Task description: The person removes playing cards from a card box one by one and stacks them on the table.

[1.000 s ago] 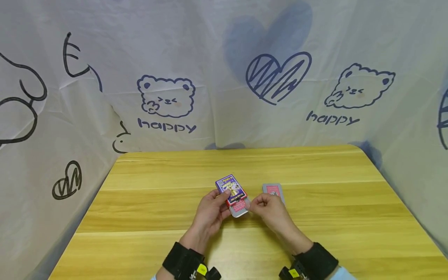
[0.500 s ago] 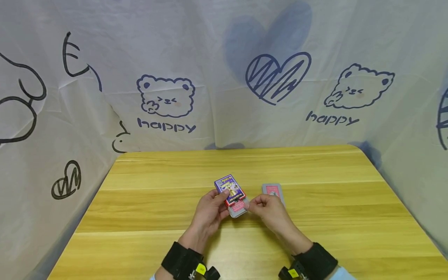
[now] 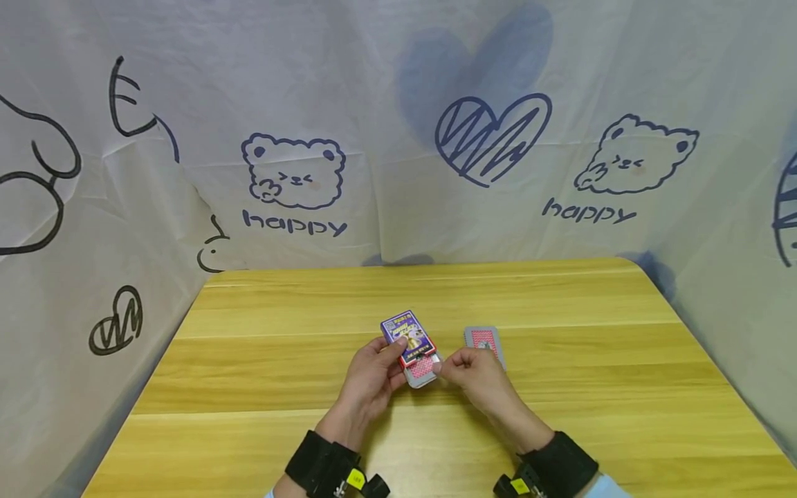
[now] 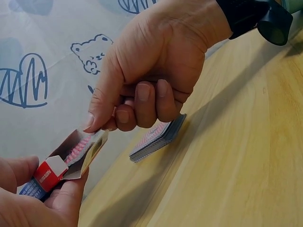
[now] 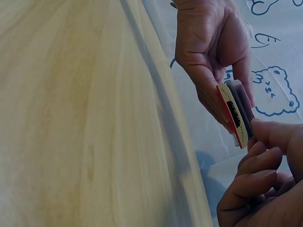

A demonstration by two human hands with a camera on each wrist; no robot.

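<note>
With left hand (image 3: 370,373) clamped round the purple-and-red cardboard card box (image 3: 411,328) above the yellow wooden table (image 3: 280,311), well inside its far edge, and right hand (image 3: 479,375) pinching the open end (image 4: 97,153), brace firmly; avoid creasing.

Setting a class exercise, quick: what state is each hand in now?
Left hand: closed, holding the card box.
Right hand: closed, pinching at the card box's open end; exactly which part can't be told.
</note>
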